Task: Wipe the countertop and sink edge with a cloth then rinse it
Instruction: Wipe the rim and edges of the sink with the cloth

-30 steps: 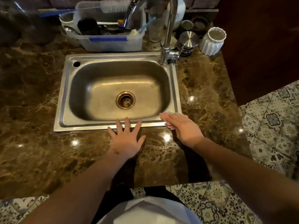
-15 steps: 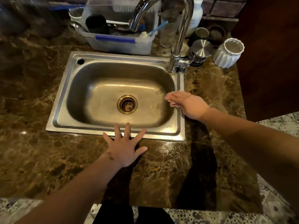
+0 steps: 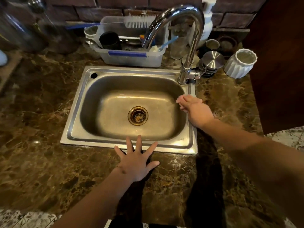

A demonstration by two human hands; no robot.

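On the sink's right rim [image 3: 192, 137] I see my right hand [image 3: 195, 111] lying over a pale cloth [image 3: 179, 101], only a sliver of it showing under the fingertips; whether those fingers pinch it or just press it flat, I cannot tell. My left hand [image 3: 137, 163] rests spread on the marble tabletop [image 3: 41, 162], its fingertips reaching onto the sink's front rim. Behind stands the faucet [image 3: 189, 46].

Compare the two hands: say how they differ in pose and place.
The left hand lies flat with fingers spread on the countertop, fingertips reaching the sink's front rim. The right hand sits at the sink's right rim, fingers together over a barely visible cloth. Both are palm-down.
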